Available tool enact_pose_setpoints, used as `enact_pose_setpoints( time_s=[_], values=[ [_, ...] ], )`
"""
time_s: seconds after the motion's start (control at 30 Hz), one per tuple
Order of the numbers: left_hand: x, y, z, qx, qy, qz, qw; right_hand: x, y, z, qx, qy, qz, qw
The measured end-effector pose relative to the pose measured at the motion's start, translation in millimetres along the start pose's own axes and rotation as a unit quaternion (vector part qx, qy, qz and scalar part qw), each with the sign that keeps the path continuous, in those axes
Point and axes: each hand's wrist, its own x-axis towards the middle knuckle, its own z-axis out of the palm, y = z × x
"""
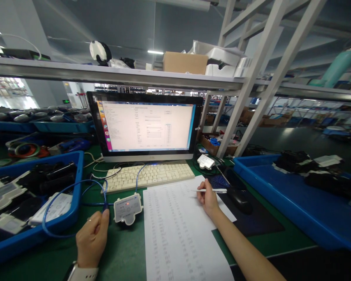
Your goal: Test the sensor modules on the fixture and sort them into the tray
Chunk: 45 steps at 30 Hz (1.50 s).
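My right hand (207, 197) is closed around a white pen (219, 191), its tip over the upper right part of a printed paper sheet (175, 226). Beneath that sheet a second paper (228, 210) sticks out. My left hand (93, 234) is closed on the dark end of a blue cable (105, 207), left of the sheet. Beside it lies a small pale device (128, 208) with a red light lit and printed text; a thin blue cable leads up from its top. The left fingers are partly hidden behind the thumb.
Behind the papers stand a keyboard (152, 175) and a lit monitor (148, 127). A blue bin (80, 171) of devices is at left, a blue tray (269, 199) at right. A black mouse (239, 200) rests on a dark pad. An overhead shelf (128, 74) carries boxes.
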Motion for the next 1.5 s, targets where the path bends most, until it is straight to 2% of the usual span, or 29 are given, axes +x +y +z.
enact_pose_setpoints(
  time_s=[0.37, 0.43, 0.5, 0.6, 0.67, 0.73, 0.8, 0.83, 0.9, 0.97, 1.03, 1.3, 1.5],
  values=[
    [1.2, -0.3, 0.4, -0.002, 0.002, 0.027, 1.000, 2.5, -0.9, 2.7, -0.089, -0.039, -0.043, 0.994],
    [1.7, 6.9, -3.7, -0.004, 0.001, 0.051, 0.999, 3.9, -1.5, 2.3, -0.119, -0.032, -0.058, 0.991],
    [1.7, 23.9, -7.3, -0.013, -0.019, 0.091, 0.996, 6.2, -1.1, 2.2, -0.145, -0.021, -0.071, 0.987],
    [0.9, 67.4, -2.0, -0.053, -0.109, 0.151, 0.981, 9.8, 1.0, 3.6, -0.174, -0.009, -0.080, 0.981],
    [-0.2, 101.4, 13.6, -0.064, -0.222, 0.158, 0.960, 11.4, 2.7, 5.1, -0.192, -0.013, -0.082, 0.978],
    [-2.7, 131.6, 38.4, -0.047, -0.331, 0.141, 0.932, 11.8, 4.0, 6.0, -0.209, -0.023, -0.085, 0.974],
    [-7.5, 153.5, 67.5, -0.013, -0.433, 0.119, 0.893, 11.4, 4.9, 5.8, -0.228, -0.025, -0.094, 0.969],
    [-10.8, 160.9, 81.9, 0.008, -0.473, 0.106, 0.875, 11.1, 5.2, 5.4, -0.239, -0.020, -0.102, 0.966],
    [-18.6, 169.6, 106.6, 0.042, -0.507, 0.083, 0.857, 10.6, 5.9, 4.2, -0.259, 0.000, -0.117, 0.959],
    [-26.5, 172.7, 123.2, 0.071, -0.513, 0.068, 0.853, 10.4, 6.8, 3.1, -0.278, 0.021, -0.131, 0.951],
    [-32.6, 173.1, 131.2, 0.091, -0.508, 0.061, 0.854, 10.5, 7.5, 2.7, -0.296, 0.033, -0.140, 0.944],
    [-38.0, 173.2, 132.8, 0.099, -0.497, 0.069, 0.859, 8.7, 7.7, 2.8, -0.355, 0.035, -0.141, 0.924],
    [-40.3, 172.5, 134.6, 0.100, -0.491, 0.077, 0.862, 7.3, 6.9, 2.5, -0.367, 0.026, -0.130, 0.921]
  ],
)
